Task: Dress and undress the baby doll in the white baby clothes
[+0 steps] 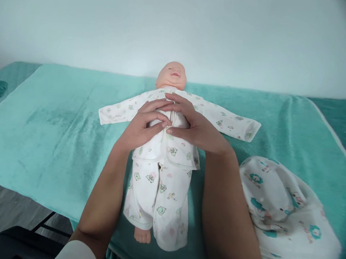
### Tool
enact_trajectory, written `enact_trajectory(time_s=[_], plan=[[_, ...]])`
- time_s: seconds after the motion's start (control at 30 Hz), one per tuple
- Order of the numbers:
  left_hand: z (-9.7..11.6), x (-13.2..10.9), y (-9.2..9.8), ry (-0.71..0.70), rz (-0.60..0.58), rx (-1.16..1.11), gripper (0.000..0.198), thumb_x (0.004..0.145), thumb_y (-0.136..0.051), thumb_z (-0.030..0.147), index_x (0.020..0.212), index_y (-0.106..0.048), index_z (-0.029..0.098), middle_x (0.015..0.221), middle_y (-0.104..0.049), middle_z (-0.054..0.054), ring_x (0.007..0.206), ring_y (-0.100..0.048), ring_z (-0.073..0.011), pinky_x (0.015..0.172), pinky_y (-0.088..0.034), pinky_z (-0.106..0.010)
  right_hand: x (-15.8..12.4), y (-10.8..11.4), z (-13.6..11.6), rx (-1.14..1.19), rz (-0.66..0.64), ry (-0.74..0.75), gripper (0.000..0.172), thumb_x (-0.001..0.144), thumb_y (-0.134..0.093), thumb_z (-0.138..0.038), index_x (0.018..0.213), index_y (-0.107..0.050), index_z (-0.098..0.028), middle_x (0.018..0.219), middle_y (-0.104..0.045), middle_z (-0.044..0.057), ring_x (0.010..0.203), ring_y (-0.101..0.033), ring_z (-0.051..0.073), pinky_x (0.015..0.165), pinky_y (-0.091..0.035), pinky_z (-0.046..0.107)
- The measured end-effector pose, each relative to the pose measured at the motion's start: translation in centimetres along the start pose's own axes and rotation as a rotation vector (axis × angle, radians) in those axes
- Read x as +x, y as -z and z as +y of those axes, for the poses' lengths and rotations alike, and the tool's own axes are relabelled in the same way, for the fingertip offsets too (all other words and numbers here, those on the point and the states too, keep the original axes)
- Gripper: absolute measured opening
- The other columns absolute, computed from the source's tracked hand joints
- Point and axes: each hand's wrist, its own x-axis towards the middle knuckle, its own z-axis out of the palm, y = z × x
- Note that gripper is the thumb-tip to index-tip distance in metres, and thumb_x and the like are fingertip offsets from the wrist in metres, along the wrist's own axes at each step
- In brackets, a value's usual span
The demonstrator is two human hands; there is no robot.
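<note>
I can't make out any word, label, brand or number from here. The shirt [178,155] and trousers [172,208] on the doll [172,76] bear small printed figures, with any finer marks too tiny to read. The cloth [296,236] to the right of the doll shows larger printed figures with teal patches, partly lost in its folds, and again no readable lettering.

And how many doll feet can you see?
1: a bare foot sticks out of the trouser leg on the picture's left. Another may be hidden inside the other trouser leg.
</note>
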Motion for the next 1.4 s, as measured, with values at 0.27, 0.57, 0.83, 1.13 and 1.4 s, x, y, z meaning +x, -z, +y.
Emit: enact_trajectory(time_s=[0.27,0.57,0.83,1.13,1.4], plan=[[0.6,0.1,-0.7,0.028,0.009,0.182,0.016,0.096,-0.069,0.033,0.084,-0.063,0.025,0.151,-0.063,-0.005,0.148,-0.051,-0.0267,0.125,-0.040,-0.054,0.7,-1.6,0.3,-0.007,0.294,-0.079,0.013,0.093,-0.070,-0.042,0.098,-0.065,-0.030,0.149,-0.059,0.003,0.150,-0.046,0.028,0.130,-0.033,0.055],[0.3,-0.1,-1.2,0.085,0.190,0.172,0.035,0.091,-0.066,0.018,0.069,-0.039,0.022,0.138,-0.066,-0.006,0.127,-0.061,-0.0248,0.104,-0.052,-0.046,1.1,-2.6,-0.5,-0.151,0.432,-0.108,0.040,0.077,-0.053,-0.010,0.111,-0.057,-0.031,0.141,-0.060,0.006,0.142,-0.052,0.029,0.123,-0.042,0.054],[0.1,0.3,-1.3,0.246,0.457,0.211,0.026,0.083,-0.061,0.009,0.073,-0.042,0.023,0.075,-0.052,0.002,0.074,-0.051,-0.0147,0.073,-0.046,-0.032,1.3,-3.2,-0.6,-0.183,0.492,-0.105,0.029,0.084,-0.049,-0.013,0.098,-0.068,-0.030,0.133,-0.063,0.008,0.138,-0.055,0.031,0.121,-0.044,0.056],[-3.3,-0.8,3.0,0.736,0.566,0.548,0.028,0.074,-0.055,-0.004,0.071,-0.045,0.022,0.079,-0.054,0.001,0.071,-0.049,-0.0157,0.068,-0.039,-0.031,1.1,-2.2,-0.7,-0.121,0.517,-0.223,0.050,0.073,-0.048,-0.008,0.111,-0.073,-0.027,0.138,-0.068,0.004,0.137,-0.059,0.026,0.124,-0.042,0.052],[-3.7,-0.9,2.0,0.480,0.422,0.742,0.037,0.087,-0.048,0.001,0.110,-0.068,0.021,0.131,-0.063,-0.011,0.125,-0.059,-0.0269,0.105,-0.050,-0.042,1.2,-2.3,-0.6,-0.181,0.527,-0.249,0.042,0.082,-0.050,-0.014,0.111,-0.077,-0.027,0.143,-0.068,0.005,0.140,-0.058,0.026,0.122,-0.044,0.049]])
